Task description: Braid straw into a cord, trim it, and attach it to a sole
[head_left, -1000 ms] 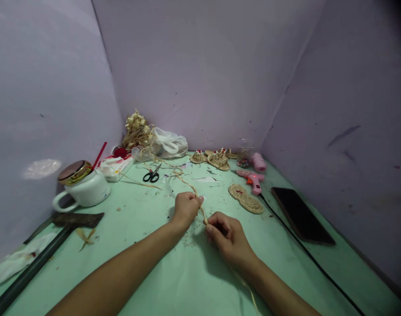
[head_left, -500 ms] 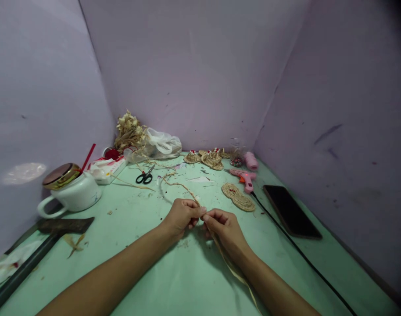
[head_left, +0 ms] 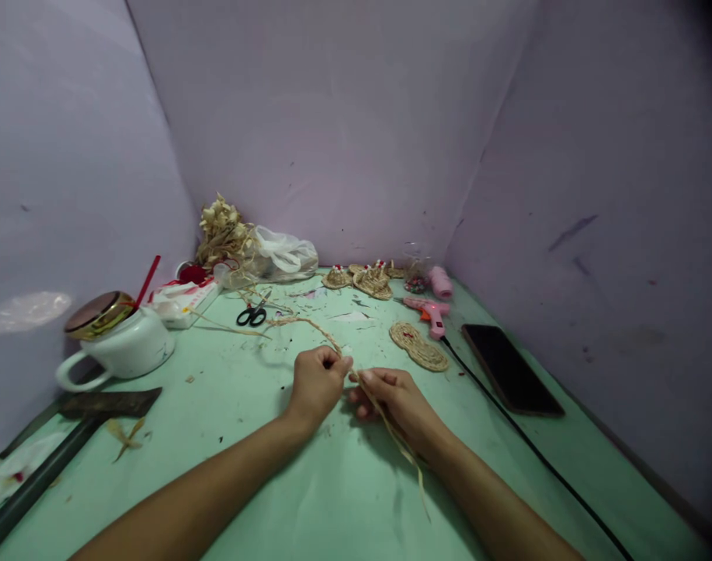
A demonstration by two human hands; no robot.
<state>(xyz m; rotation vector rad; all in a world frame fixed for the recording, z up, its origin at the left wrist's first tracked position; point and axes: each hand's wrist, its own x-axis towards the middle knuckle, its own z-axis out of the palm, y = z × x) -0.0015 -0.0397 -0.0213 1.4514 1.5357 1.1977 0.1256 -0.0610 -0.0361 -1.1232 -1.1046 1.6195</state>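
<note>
My left hand (head_left: 319, 382) is closed, pinching a twisted straw-coloured fibre cord (head_left: 318, 326) between thumb and fingers. The cord trails away from it over the table toward the black-handled scissors (head_left: 254, 313). Just to the right, my right hand (head_left: 394, 401) pinches the same cord, the two hands only a small gap apart. Loose fibre strands (head_left: 400, 444) hang from the right hand toward me, with their thin ends above the table. A coiled straw piece (head_left: 419, 347) with a small red mark lies beyond the right hand.
At right are a pink glue gun (head_left: 429, 309) with a black cable, a phone (head_left: 511, 368) and a pink spool (head_left: 441, 282). Woven straw pieces (head_left: 371, 282) sit at the back. A white mug (head_left: 131, 345), a hammer-like tool (head_left: 111, 403) and a plastic bag (head_left: 286, 253) stand left.
The hands came together, then parted slightly, both keeping hold of the cord. The cord's far part has shifted, and the loose strands hang shorter. The whole view has swung a little right.
</note>
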